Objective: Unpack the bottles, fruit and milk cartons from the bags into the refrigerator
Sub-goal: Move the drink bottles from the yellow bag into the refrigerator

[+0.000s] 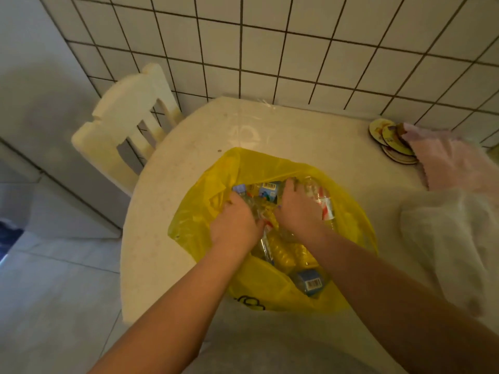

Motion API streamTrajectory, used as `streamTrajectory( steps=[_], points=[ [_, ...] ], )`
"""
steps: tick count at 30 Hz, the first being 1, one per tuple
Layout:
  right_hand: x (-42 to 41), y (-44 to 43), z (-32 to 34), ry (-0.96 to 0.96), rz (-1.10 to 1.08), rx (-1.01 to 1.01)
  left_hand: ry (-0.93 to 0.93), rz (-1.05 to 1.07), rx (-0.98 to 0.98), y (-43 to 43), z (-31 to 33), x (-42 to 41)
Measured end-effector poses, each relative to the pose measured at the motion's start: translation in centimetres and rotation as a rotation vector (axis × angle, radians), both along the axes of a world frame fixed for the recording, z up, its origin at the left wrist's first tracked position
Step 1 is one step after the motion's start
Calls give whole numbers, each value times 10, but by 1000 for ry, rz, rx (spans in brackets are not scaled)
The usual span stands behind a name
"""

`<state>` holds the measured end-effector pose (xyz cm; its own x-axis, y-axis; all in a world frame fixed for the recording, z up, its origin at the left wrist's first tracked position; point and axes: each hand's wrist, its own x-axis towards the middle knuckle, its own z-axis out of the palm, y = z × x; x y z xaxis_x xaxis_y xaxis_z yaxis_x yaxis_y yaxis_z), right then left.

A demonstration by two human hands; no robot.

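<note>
- My left hand (pixel 233 225) and right hand (pixel 299 209) are both down inside the mouth of the yellow bag (pixel 199 225), close together, wrists almost side by side.
- The fingers (pixel 235 201) of my left hand are curled downward among clear plastic bottles; their tips are hidden, so I cannot tell whether they grasp one or only press on it.
- The fingers (pixel 290 186) of my right hand lie bent over the heap at the far side of the bag, just beside a bottle with a red-and-white label (pixel 325 205). I cannot tell whether they have closed round anything.
- The bag sits open on the pale desk (pixel 189 157), near its front edge, and everything in it is packed tight (mostly clear bottles lying crosswise).
- A blue-and-white carton (pixel 268 190) with a barcode shows between my two hands at the far side.
- A bottle with a blue label (pixel 310 283) and another barcode lies at the near side, below my right forearm.
- To the right of the yellow bag, touching it, a white bag (pixel 453 238) slumps on the desk.
- Beyond that lie a pink cloth (pixel 453 163) and a small stack of round coasters (pixel 391 143), tucked partly under the cloth, by the tiled wall (pixel 297 49).
- A white chair (pixel 127 125) stands at the desk's far left, its back against the tiles.
</note>
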<state>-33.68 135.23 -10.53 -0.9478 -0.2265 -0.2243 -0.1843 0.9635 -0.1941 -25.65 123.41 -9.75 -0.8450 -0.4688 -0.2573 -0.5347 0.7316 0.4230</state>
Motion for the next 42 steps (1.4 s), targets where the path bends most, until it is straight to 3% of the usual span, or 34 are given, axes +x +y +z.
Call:
streamTrajectory(
  steps=[12,20,29,38,42],
  points=[
    [-81,-27,11,-272,30,101,68,102,119,3,-13,-13],
    [-88,-31,3,-329,8,-217,119,133,186,-2,-14,-12],
    [-57,-18,33,-188,9,-390,308,114,242,-5,-9,13],
    [11,43,61,233,163,-595,552,59,405,1,5,35],
    [32,70,79,342,146,-778,683,25,431,9,26,46]
  ],
)
